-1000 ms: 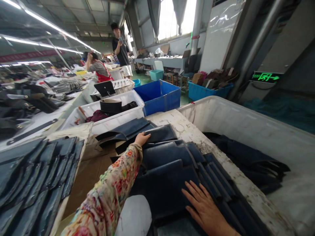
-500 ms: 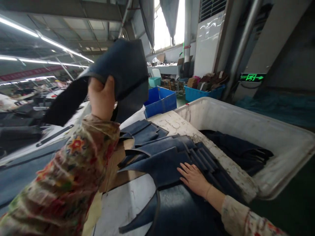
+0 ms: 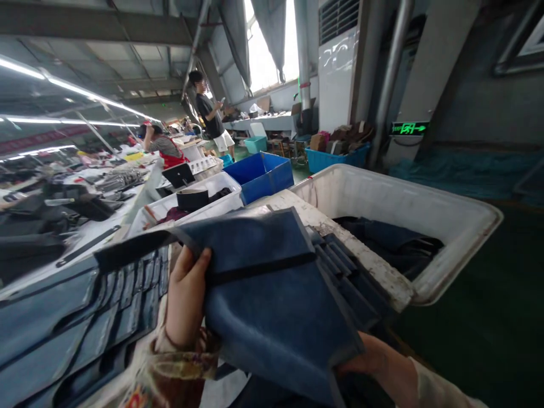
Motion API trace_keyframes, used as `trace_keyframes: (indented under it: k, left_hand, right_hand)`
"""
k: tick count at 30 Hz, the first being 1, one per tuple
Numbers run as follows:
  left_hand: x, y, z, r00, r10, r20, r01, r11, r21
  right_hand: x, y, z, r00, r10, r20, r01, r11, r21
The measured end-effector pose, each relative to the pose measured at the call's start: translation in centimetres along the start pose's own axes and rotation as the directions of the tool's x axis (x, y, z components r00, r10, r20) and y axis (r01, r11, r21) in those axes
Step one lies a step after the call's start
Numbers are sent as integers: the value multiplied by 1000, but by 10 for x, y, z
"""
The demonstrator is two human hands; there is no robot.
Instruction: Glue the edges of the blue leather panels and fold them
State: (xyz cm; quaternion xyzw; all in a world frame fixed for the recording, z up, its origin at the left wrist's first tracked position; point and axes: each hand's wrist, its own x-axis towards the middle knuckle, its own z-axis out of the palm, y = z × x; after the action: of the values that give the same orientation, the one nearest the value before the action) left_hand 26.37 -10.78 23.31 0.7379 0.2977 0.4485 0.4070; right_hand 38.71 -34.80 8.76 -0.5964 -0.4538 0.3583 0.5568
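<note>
Left hand (image 3: 187,300): closed on the left side of a dark blue, leather-like flat panel with grey cut edges (image 3: 272,323); thumb on the near face, other fingers out of sight behind. Right hand (image 3: 374,362): at the panel's lower right corner, fingers partly hidden by it; cannot tell whether they grip or only support.

Panel position: raised over the worn off-white tabletop (image 3: 372,271), tilted, its far right corner near the tabletop's right edge. A black band crosses it; one piece or two overlapping, cannot tell. A curved dark strip runs from its upper left out above a fanned row of glossy dark blue panels (image 3: 72,323) on the left.

Surroundings: overlapping dark blue pieces with grey edges (image 3: 340,258) lie along the tabletop's right edge, partly covered from view by the panel. Just beyond that edge, a large white plastic tub (image 3: 463,218) with dark blue pieces inside (image 3: 382,235). Past the far end, a bright blue open box (image 3: 272,178).

Risks (judgement): the panel looks limp; with the left hand at one side only, a loose right-hand hold could let the lower corner fold or drop. The curved strip could snag the fanned row if lowered. A sideways knock could push the overlapping pieces off the right edge.
</note>
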Motion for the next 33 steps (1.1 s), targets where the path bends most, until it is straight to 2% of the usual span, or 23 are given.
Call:
trace_keyframes:
  k: [2, 4, 5, 7, 8, 10, 11, 12, 13, 15, 16, 17, 18, 19, 22, 24, 25, 27, 29, 30, 31, 33]
  left_hand:
    - [-6, -9, -2, 999, -36, -16, 36, 999, -3]
    - [-6, -9, -4, 999, -4, -45, 5, 1000, 23]
    - [-4, -8, -4, 998, 19, -58, -17, 999, 39]
    - [3, -13, 1, 995, 49, -84, -45, 998, 47]
    - [7, -22, 6, 994, 60, -94, -56, 998, 40]
    - [13, -54, 20, 998, 38, -60, -37, 999, 19]
    - [13, -76, 28, 1000, -3, -23, 3, 1000, 17]
    - [12, -101, 37, 992, -101, 76, 100, 995, 19]
    - [8, -126, 46, 951, -241, 195, 243, 970, 16]
    - [-3, -172, 59, 781, -513, 357, 516, 851, 95]
    - [-10, -189, 63, 735, -555, 390, 563, 820, 103]
    - [-16, -201, 65, 714, -570, 406, 580, 807, 112]
    - [-21, -209, 66, 727, -555, 404, 561, 820, 116]
    - [-24, -213, 66, 759, -523, 388, 518, 846, 125]
    - [-26, -209, 64, 840, -428, 334, 371, 901, 224]
    - [-24, -204, 63, 851, -403, 338, 310, 903, 299]
    - [-23, -203, 63, 845, -406, 348, 294, 896, 332]
    - [-23, -202, 65, 828, -429, 361, 281, 875, 395]
    - [-25, -204, 66, 812, -453, 367, 271, 850, 452]
    - [-26, -205, 66, 804, -465, 371, 260, 836, 483]
    - [-28, -205, 66, 794, -476, 378, 245, 820, 517]
    - [-29, -203, 64, 769, -494, 404, 196, 786, 587]
  right_hand:
    - [-9, -6, 2, 984, 119, 135, -151, 953, 261]
    - [-11, -13, 1, 955, 203, 217, -284, 837, 468]
    - [-9, -15, 0, 948, 234, 218, -316, 786, 532]
    - [-2, -15, 0, 953, 269, 138, -298, 760, 577]
    - [3, -12, 1, 955, 283, 86, -277, 760, 588]
    - [15, 2, 4, 953, 303, 17, -248, 745, 620]
    - [21, 11, 5, 944, 329, -4, -252, 729, 637]
    - [27, 21, 6, 927, 376, -19, -274, 707, 652]
    - [33, 32, 6, 899, 437, -24, -313, 680, 663]
    - [41, 51, 6, 824, 566, -22, -413, 628, 660]
    - [44, 57, 5, 795, 607, -19, -455, 616, 643]
    - [47, 62, 6, 780, 625, -18, -481, 619, 621]
    - [48, 65, 6, 779, 627, -21, -494, 633, 596]
    - [50, 66, 7, 782, 622, -32, -495, 652, 575]
    - [52, 64, 8, 785, 614, -85, -482, 691, 538]
    - [52, 63, 2, 769, 632, -103, -532, 720, 446]
    - [53, 62, -3, 775, 619, -128, -557, 764, 325]
    - [58, 57, -18, 834, 497, -240, -525, 849, -65]
    - [68, 51, -32, 921, 240, -309, -363, 816, -449]
    - [74, 49, -37, 950, 101, -297, -261, 779, -570]
    - [82, 47, -40, 966, -7, -259, -168, 743, -648]
    - [97, 51, -39, 982, -126, -142, -21, 670, -742]
